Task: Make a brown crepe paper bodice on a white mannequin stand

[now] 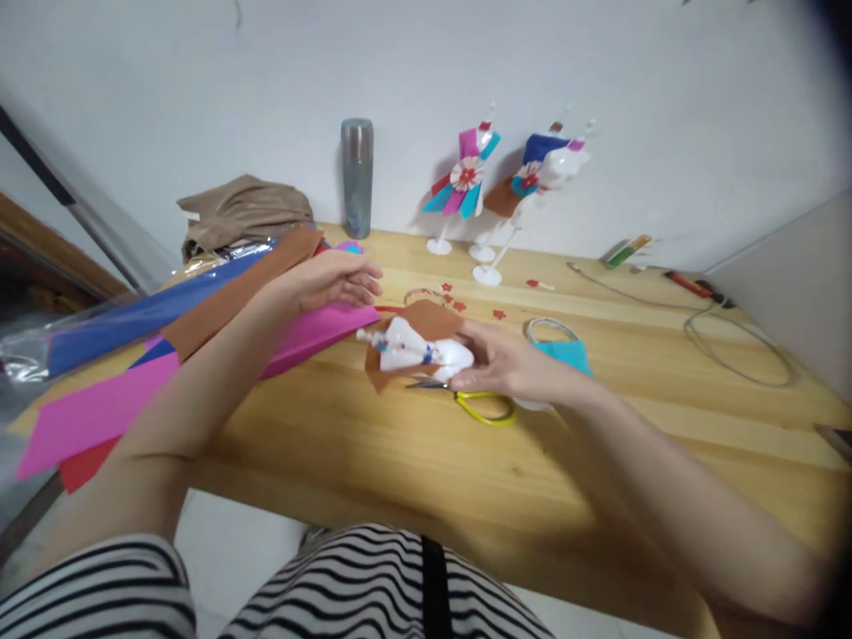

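Note:
My right hand (496, 359) is wrapped around the right end of a small white figure (403, 346) that lies sideways, its beaded tip pointing left. Brown sheet material (431, 319) shows behind and below the figure. Just under that hand, yellow-handled scissors (485, 410) rest on the table, blades pointing left. My left hand (343, 280) hovers with loosely stretched fingers near a magenta sheet (326, 333), and nothing shows in it. Its forearm passes over a brown strip (246, 288).
Two decorated white figures on stands (466, 177) (532, 177) are by the wall, near a grey bottle (358, 177). Small red flower pieces (499, 314) are scattered behind my right hand. A tape roll (551, 330), turquoise piece (569, 355) and cable (692, 328) lie rightward; blue sheets (166, 306) lie left.

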A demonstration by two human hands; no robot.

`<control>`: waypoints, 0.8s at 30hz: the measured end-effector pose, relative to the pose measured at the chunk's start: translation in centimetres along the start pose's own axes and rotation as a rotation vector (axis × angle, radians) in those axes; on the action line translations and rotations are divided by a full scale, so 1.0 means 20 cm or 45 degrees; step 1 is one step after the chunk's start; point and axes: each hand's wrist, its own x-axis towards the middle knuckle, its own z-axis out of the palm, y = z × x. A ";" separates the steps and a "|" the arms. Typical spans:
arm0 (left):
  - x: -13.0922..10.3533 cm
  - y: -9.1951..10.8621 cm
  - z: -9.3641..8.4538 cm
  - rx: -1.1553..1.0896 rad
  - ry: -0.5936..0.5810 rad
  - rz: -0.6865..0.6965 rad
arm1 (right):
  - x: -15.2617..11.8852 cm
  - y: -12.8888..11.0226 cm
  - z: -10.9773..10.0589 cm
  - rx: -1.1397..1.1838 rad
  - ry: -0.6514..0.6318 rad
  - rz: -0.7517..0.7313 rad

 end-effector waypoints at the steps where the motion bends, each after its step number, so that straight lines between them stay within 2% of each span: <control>1: -0.03 -0.05 0.01 0.062 -0.101 -0.029 | -0.04 0.02 0.02 -0.038 -0.066 0.015; 3: -0.09 -0.15 0.06 0.145 -0.252 -0.019 | -0.09 0.06 0.05 -0.112 -0.175 0.020; 8: -0.15 -0.29 0.21 0.202 -0.391 -0.086 | -0.16 0.11 0.12 -0.143 -0.345 -0.024; 14: -0.20 -0.36 0.28 0.161 -0.540 -0.310 | -0.19 0.11 0.16 -0.078 -0.319 -0.091; 17: -0.24 -0.39 0.30 0.092 -0.659 -0.277 | -0.21 0.09 0.14 -0.022 -0.310 -0.050; 19: -0.26 -0.41 0.31 0.000 -0.655 -0.239 | -0.22 0.09 0.13 -0.022 -0.272 -0.007; 24: -0.30 -0.45 0.35 -0.104 -0.511 -0.258 | -0.26 0.10 0.10 -0.041 -0.238 -0.033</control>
